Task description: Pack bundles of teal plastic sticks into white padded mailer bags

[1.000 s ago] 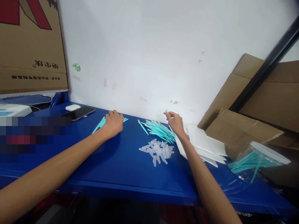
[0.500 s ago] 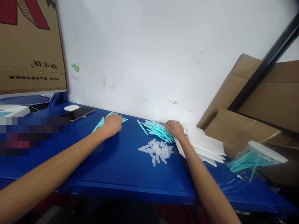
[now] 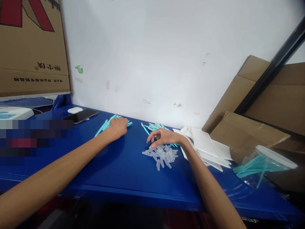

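My left hand (image 3: 119, 128) is closed over the left pile of thin turquoise sticks (image 3: 105, 125) near the wall. Its curled fingertips are hidden from me, so what they grip cannot be made out. With fingers apart and nothing visible in them, my right hand (image 3: 164, 136) hovers at the near side of a second heap of turquoise sticks (image 3: 154, 126), partly covering it. Just below this hand lies a loose pile of small translucent, tapered plastic caps (image 3: 164, 156). One turquoise stick (image 3: 145, 128) lies at the left edge of the right heap.
White paper sheets or envelopes (image 3: 209, 144) lie right of the heap. Farther right, a clear white-lidded container (image 3: 264, 167) holds turquoise sticks. A phone (image 3: 81, 116) and a white case (image 3: 75, 110) sit at the left on the blue table (image 3: 107, 171). Cardboard (image 3: 257, 133) leans at the right.
My right hand has moved left and toward me from the right end of the stick heap to above the caps, its fingers spreading. My left hand stays at its pile.
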### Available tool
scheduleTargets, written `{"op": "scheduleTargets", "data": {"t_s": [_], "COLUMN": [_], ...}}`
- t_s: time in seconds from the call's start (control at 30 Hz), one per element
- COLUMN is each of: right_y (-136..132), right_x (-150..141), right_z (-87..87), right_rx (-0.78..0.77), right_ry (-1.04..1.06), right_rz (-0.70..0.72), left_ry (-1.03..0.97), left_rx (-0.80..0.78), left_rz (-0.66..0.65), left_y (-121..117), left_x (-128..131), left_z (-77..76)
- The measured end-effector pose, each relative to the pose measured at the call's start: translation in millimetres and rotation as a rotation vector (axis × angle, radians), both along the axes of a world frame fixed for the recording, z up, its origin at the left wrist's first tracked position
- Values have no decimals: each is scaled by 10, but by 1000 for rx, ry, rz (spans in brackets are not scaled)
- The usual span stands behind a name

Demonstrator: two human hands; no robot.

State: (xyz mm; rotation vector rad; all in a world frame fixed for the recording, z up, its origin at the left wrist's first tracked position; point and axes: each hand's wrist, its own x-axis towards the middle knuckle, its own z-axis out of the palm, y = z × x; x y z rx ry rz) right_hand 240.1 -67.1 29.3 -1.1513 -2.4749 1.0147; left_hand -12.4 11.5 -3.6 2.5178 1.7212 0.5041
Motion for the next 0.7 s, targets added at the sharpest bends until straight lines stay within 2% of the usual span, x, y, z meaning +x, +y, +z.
{"op": "scheduleTargets", "data": {"t_s": [0.1, 0.2, 0.3, 0.47, 0.7], "right_y": [5, 8, 1, 7, 12], "right_x": [-90, -145, -171, -187, -205], "right_z": [-60, -113, -141, -164, -157], "right_rx": [19, -25, -72, -61, -105], "right_ry": [-46, -62, -33, 0, -83], "right_rz": [27, 34, 45, 39, 10], "left_ry": [66, 120, 168, 220, 224], "left_rx": [14, 20, 25, 48, 126], "left_rz": [72, 95, 99, 89, 41], "left_y": [-45, -100, -148, -178, -145], "left_x": [24, 48, 64, 77, 91], "left_z": [23, 65, 105, 111, 71]}}
